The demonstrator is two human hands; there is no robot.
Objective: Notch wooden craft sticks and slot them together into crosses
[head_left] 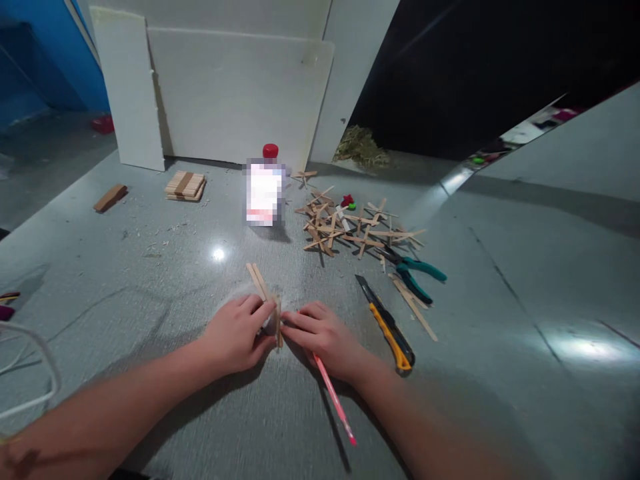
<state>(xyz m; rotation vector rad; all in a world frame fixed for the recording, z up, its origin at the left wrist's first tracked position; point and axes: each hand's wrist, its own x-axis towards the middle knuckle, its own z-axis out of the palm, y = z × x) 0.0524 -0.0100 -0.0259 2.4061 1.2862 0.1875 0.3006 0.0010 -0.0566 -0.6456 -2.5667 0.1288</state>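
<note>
My left hand (240, 332) is closed round the thin wooden sticks (259, 280), pinching them near the middle of the tabletop. Two stick ends point up and away from it, and one short stick stands between the hands. Fingertips of my right hand (323, 333) touch that short stick from the right. A red pencil (334, 398) lies under the right palm and sticks out toward me; the right fingers hold it. Something whitish and translucent shows behind the left fingers, too hidden to name.
Right of the hands lie a yellow cutter (393, 333), green-handled pliers (413, 273), loose sticks (415, 310) and a heap of crossed sticks (330, 227). Behind stand a blurred bottle with red cap (271, 151) and a stick bundle (185, 186). A white cable (50, 360) is at left.
</note>
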